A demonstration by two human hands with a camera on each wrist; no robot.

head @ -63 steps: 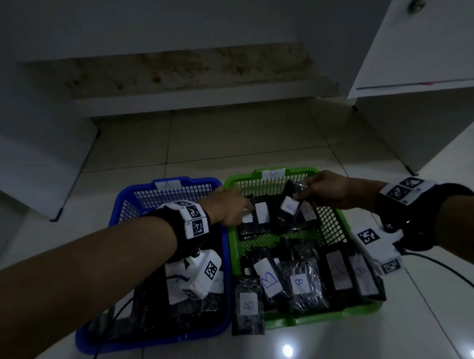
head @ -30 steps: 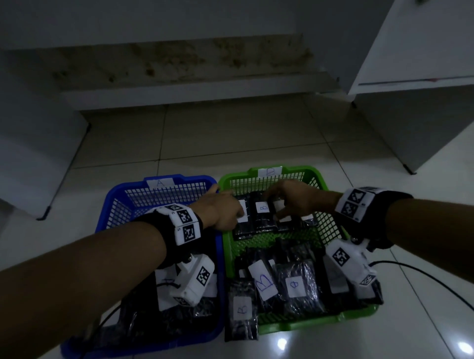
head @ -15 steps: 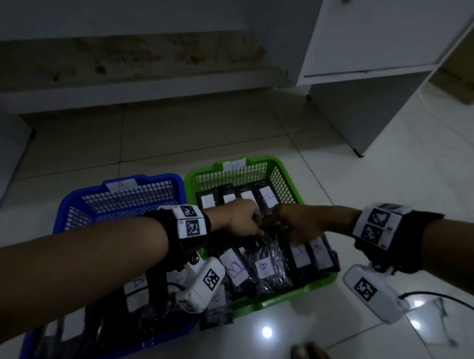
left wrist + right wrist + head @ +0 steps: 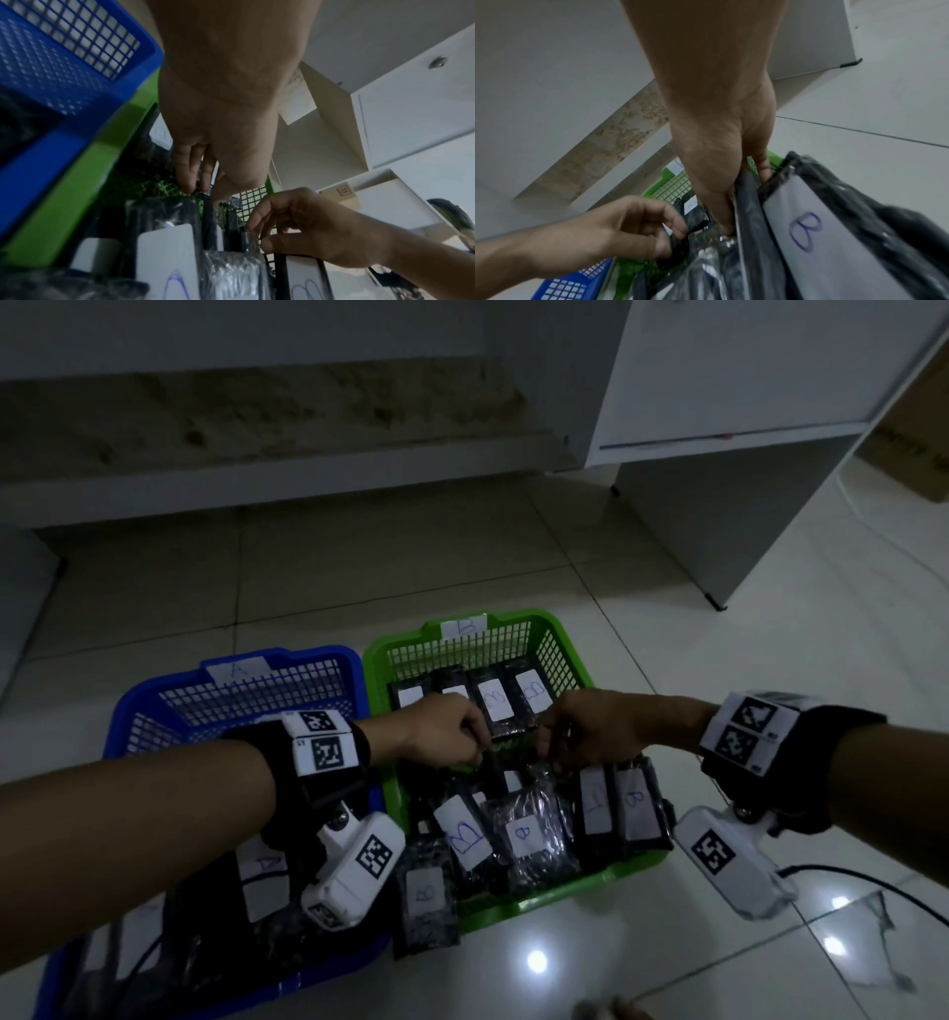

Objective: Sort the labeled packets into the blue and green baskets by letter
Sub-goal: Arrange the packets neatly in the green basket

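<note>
The blue basket (image 4: 287,655), tagged A, stands on the left and the green basket (image 4: 565,886), tagged B, on the right. Black packets with white B labels (image 4: 498,706) fill the green one in a far row and a near row (image 4: 524,834). Both hands reach into its middle. My left hand (image 4: 477,752) pinches the top edge of a black packet (image 4: 205,205). Close beside it, my right hand (image 4: 547,752) grips another dark packet (image 4: 746,203) between thumb and fingers. A-labelled packets (image 4: 262,870) lie in the blue basket, partly hidden by my left forearm.
One B packet (image 4: 426,896) hangs over the near rim between the two baskets. A white cabinet (image 4: 744,505) stands at the back right, and a low wall ledge (image 4: 257,490) runs behind the baskets. A black cable (image 4: 847,875) trails on the tiled floor at the right.
Both hands came back from the far row of the green basket to its middle. The right hand left the packet it held in the far row. Each hand now pinches a packet.
</note>
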